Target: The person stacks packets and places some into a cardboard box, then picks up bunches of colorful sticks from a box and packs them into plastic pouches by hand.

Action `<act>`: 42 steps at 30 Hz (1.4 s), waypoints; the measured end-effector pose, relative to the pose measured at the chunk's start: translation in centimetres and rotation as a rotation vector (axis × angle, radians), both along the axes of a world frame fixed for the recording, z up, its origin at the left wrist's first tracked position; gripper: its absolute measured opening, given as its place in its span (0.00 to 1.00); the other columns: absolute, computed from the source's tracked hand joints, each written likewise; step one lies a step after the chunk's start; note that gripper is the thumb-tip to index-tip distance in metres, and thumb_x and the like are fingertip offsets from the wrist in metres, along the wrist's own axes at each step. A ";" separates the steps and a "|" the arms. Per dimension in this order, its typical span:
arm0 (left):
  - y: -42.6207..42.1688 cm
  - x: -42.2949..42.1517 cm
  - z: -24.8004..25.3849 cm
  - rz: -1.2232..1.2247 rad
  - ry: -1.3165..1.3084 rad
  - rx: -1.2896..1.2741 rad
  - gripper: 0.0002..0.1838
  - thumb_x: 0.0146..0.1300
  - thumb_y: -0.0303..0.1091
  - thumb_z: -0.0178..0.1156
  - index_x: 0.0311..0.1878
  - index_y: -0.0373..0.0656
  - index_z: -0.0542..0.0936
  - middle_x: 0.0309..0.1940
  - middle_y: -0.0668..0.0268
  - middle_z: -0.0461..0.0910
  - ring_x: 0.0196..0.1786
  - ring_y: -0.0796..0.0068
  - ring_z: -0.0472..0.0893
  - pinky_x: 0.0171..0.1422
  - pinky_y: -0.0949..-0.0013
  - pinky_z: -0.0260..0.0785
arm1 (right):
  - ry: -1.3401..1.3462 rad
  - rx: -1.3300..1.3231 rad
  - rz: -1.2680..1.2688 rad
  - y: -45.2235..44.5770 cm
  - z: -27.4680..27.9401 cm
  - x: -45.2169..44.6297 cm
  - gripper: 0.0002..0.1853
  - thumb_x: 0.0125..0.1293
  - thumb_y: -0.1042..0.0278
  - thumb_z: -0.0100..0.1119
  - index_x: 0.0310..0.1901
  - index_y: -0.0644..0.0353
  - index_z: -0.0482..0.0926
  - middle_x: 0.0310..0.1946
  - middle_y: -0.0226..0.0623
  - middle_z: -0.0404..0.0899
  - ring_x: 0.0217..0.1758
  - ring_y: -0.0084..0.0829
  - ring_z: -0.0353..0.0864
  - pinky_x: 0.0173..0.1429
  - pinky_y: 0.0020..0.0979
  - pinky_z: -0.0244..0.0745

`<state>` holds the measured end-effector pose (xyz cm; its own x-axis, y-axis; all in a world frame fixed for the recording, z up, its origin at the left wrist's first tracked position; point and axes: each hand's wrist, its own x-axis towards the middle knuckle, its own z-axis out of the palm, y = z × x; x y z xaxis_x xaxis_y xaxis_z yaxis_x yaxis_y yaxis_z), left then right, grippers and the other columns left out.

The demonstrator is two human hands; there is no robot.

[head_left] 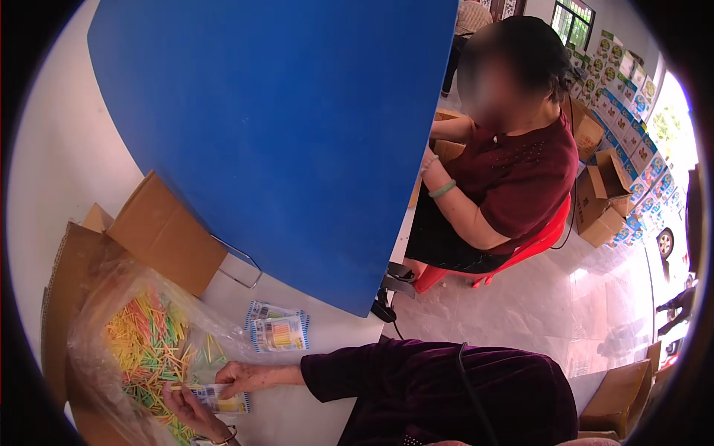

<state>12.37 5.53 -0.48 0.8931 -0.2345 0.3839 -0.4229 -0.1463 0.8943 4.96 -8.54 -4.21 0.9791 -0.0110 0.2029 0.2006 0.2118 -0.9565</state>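
My left hand [195, 413] has a bracelet at the wrist and curls round the left end of a clear packet [230, 402] with blue edges and something yellow inside. My right hand [239, 377], in a dark purple velvet sleeve, pinches the packet's upper edge. A few yellow sticks show between the two hands. Just beyond them, a clear plastic bag [93, 316] lies open, full of loose yellow, green and orange sticks [152, 327]. Two filled packets [280, 334] overlap on the white table [320, 338] above my right hand.
A large blue panel [275, 134] rises over the table, with a wire stand [242, 271] by its lower edge. Brown cardboard [167, 234] surrounds the bag. A co-worker in dark red [520, 171] sits on a red chair [547, 238] beyond the panel. Boxes [599, 197] stand behind.
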 end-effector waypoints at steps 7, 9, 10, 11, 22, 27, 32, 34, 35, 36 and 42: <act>-0.5 -0.7 0.5 0.007 -0.074 -0.067 0.15 0.66 0.23 0.48 0.56 0.35 0.66 0.26 0.73 0.62 0.29 0.84 0.59 0.35 0.80 0.53 | 0.065 0.094 0.078 -0.3 -0.5 0.4 0.07 0.54 0.70 0.62 0.29 0.67 0.80 0.21 0.26 0.76 0.26 0.14 0.69 0.29 0.22 0.64; -0.3 -0.4 0.7 0.021 -0.084 -0.077 0.15 0.66 0.23 0.48 0.56 0.35 0.66 0.26 0.73 0.62 0.29 0.84 0.59 0.34 0.80 0.53 | 0.083 0.121 0.083 0.0 -0.2 0.3 0.07 0.54 0.70 0.61 0.30 0.66 0.80 0.21 0.25 0.76 0.25 0.14 0.69 0.29 0.22 0.64; -0.2 -0.4 0.6 0.009 -0.093 -0.081 0.13 0.66 0.24 0.48 0.54 0.37 0.66 0.26 0.74 0.62 0.29 0.85 0.60 0.35 0.81 0.53 | 0.111 0.152 0.079 0.1 0.0 0.2 0.07 0.55 0.70 0.61 0.30 0.66 0.80 0.21 0.24 0.76 0.24 0.14 0.69 0.28 0.22 0.64; -0.1 -0.3 0.6 -0.004 -0.100 -0.083 0.12 0.67 0.26 0.48 0.52 0.38 0.66 0.26 0.74 0.63 0.29 0.85 0.60 0.35 0.81 0.53 | 0.105 0.145 0.080 0.0 0.1 0.0 0.07 0.55 0.70 0.61 0.30 0.66 0.80 0.21 0.24 0.76 0.24 0.14 0.69 0.28 0.22 0.64; -0.2 -0.7 1.3 -0.065 -0.113 -0.158 0.13 0.66 0.24 0.48 0.53 0.36 0.65 0.30 0.71 0.68 0.32 0.84 0.63 0.38 0.80 0.57 | 0.184 0.156 0.216 -0.3 1.2 -0.9 0.09 0.59 0.67 0.60 0.31 0.66 0.81 0.23 0.20 0.75 0.25 0.11 0.67 0.28 0.20 0.62; 1.0 -0.9 2.7 0.064 -0.436 -0.034 0.12 0.63 0.24 0.50 0.50 0.37 0.73 0.45 0.64 0.70 0.39 0.78 0.70 0.39 0.75 0.66 | 0.099 -0.080 0.115 -1.1 0.5 -0.5 0.11 0.59 0.62 0.62 0.30 0.63 0.81 0.21 0.19 0.73 0.26 0.12 0.65 0.30 0.22 0.63; 1.4 -1.8 5.1 0.012 -0.146 -0.263 0.16 0.62 0.24 0.53 0.54 0.37 0.70 0.44 0.61 0.75 0.41 0.74 0.76 0.45 0.73 0.71 | 0.217 -0.186 0.099 -1.9 -0.4 0.8 0.10 0.59 0.61 0.63 0.35 0.60 0.83 0.25 0.20 0.78 0.31 0.11 0.70 0.35 0.19 0.67; 1.3 -2.0 5.6 -0.002 -0.180 -0.246 0.19 0.62 0.23 0.53 0.57 0.38 0.64 0.38 0.62 0.78 0.40 0.76 0.77 0.45 0.74 0.71 | 0.231 -0.058 0.097 -1.7 0.6 0.2 0.09 0.61 0.63 0.62 0.36 0.60 0.84 0.27 0.19 0.78 0.32 0.10 0.70 0.36 0.18 0.66; 1.2 -2.3 6.0 0.002 -0.161 -0.276 0.18 0.62 0.22 0.53 0.56 0.38 0.65 0.38 0.62 0.78 0.40 0.77 0.77 0.45 0.75 0.71 | 0.243 -0.052 0.117 -1.9 0.5 0.2 0.09 0.61 0.64 0.62 0.37 0.60 0.84 0.28 0.20 0.78 0.33 0.11 0.70 0.38 0.18 0.66; 0.9 -2.5 6.2 -0.008 -0.148 -0.318 0.17 0.63 0.22 0.53 0.55 0.38 0.65 0.38 0.62 0.78 0.40 0.78 0.77 0.45 0.75 0.70 | 0.250 -0.056 0.122 -2.1 0.4 0.3 0.09 0.62 0.64 0.61 0.38 0.60 0.84 0.29 0.21 0.79 0.34 0.11 0.71 0.40 0.18 0.66; 0.8 -3.0 6.8 -0.038 -0.125 -0.340 0.17 0.63 0.20 0.53 0.54 0.38 0.66 0.38 0.64 0.78 0.40 0.81 0.75 0.45 0.77 0.68 | 0.247 0.002 0.172 -2.2 1.8 -0.2 0.10 0.62 0.66 0.60 0.41 0.62 0.83 0.33 0.24 0.80 0.38 0.13 0.73 0.47 0.19 0.66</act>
